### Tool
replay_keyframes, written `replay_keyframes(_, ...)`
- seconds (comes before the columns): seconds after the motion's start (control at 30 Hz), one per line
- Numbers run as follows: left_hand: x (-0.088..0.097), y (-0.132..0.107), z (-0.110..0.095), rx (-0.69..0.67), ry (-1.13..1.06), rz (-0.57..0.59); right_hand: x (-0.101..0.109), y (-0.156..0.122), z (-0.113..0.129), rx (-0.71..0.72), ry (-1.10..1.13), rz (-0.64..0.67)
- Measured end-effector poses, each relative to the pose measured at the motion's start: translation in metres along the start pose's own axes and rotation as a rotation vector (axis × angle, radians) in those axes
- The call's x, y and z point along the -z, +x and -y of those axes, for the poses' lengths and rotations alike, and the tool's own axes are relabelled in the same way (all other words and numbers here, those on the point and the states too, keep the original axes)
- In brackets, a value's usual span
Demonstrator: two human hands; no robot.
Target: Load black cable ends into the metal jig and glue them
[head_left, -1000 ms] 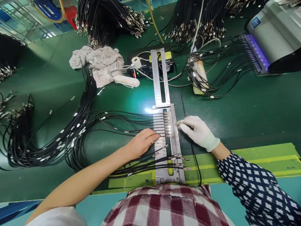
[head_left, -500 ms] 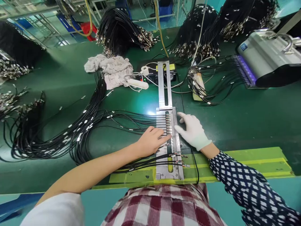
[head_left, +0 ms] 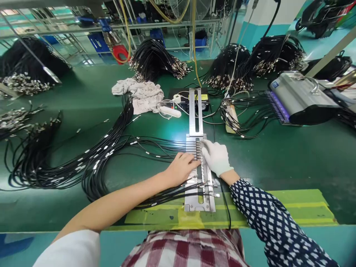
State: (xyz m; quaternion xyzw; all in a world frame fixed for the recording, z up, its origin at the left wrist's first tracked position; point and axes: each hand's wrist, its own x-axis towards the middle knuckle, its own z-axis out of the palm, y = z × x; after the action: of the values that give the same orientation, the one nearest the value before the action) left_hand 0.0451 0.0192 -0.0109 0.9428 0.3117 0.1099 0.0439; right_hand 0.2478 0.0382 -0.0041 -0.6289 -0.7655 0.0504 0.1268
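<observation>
Black cables [head_left: 157, 140] run in from 9 o'clock and lie side by side across a metal fixture plate [head_left: 190, 203], its far section carrying a row of small metal connectors [head_left: 198, 148]. The plate stands lengthwise between 12 and 6 o'clock on the green surface [head_left: 278, 163]; taking it as the centre of the dial, everything else falls around it.

The bare left hand [head_left: 182, 170] reaches in from 8 o'clock, palm down over the cables at the plate, fingers slightly bent and close together; whether they pinch a cable is hidden. The right hand [head_left: 216, 157], in a white glove, comes from 4 o'clock, thumb and forefinger a narrow gap apart beside the connectors; any grip there is too small to make out.

Nearer 6 o'clock, more cables [head_left: 172, 194] cross the plate, some ends sticking out past its right edge. Yellow-green tape [head_left: 292, 207] runs along the near edge.

A slotted metal bar [head_left: 192, 118] extends toward 12 o'clock, in front of a black control box [head_left: 182, 104]. Crumpled cloth [head_left: 147, 97] lies at 11 o'clock, a grey lamp housing [head_left: 303, 94] with a violet glow at 2 o'clock.
</observation>
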Motion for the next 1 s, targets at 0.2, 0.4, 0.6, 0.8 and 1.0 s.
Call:
replay_keyframes(0.2, 0.035, -0.038, 0.013, 0.188, -0.221, -0.055, -0.006, 0.02, -0.002, -0.044, 0.005, -0.017)
replay_keyframes(0.4, 0.043, -0.128, -0.011, 0.452, -0.159, 0.055, -0.012, 0.023, -0.017, -0.056, 0.167, -0.034)
replay_keyframes(0.6, 0.022, -0.156, -0.037, 0.487, 0.015, 0.047, -0.007, -0.004, -0.044, 0.01, 0.609, -0.009)
replay_keyframes(0.8, 0.005, -0.153, -0.024, 0.249, 0.22, -0.148, -0.004, -0.047, -0.052, -0.063, 0.772, 0.023)
replay_keyframes(1.0, 0.025, -0.116, 0.037, -0.236, 0.261, -0.027, -0.015, -0.046, -0.058, -0.103, 0.793, 0.008)
